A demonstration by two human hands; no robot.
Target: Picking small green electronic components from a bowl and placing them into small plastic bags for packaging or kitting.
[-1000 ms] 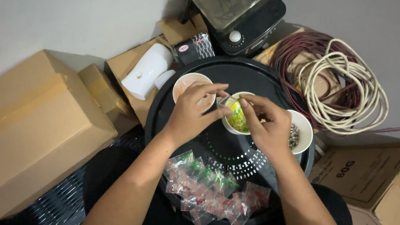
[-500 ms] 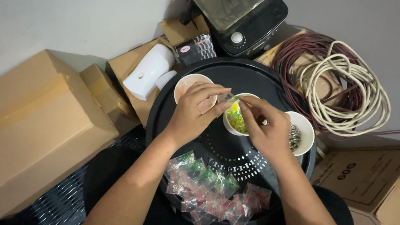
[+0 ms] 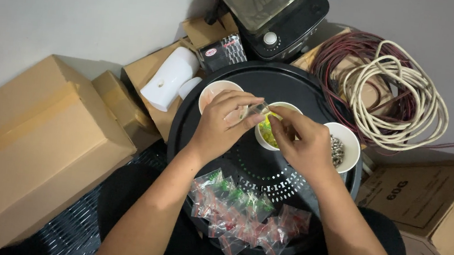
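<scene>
My left hand (image 3: 223, 122) and my right hand (image 3: 301, 144) meet above a white bowl of small yellow-green pieces (image 3: 266, 133). Both pinch a small clear plastic bag (image 3: 259, 109) between their fingertips. A pink-tinted white bowl (image 3: 215, 90) is partly hidden behind my left hand. A third white bowl with small metal parts (image 3: 342, 148) sits to the right of my right hand. All three bowls stand on a round black tray (image 3: 268, 79). A pile of small clear bags with red and green pieces (image 3: 243, 215) lies at the tray's near edge.
Cardboard boxes (image 3: 31, 142) stand at left and another box (image 3: 425, 196) at right. Coiled white and dark red cables (image 3: 391, 88) lie at the back right. A black appliance with a knob (image 3: 274, 13) and a white plastic device (image 3: 171, 78) sit behind the tray.
My hands have barely shifted; both stay over the middle bowl, and the fingers work at the small clear bag between them.
</scene>
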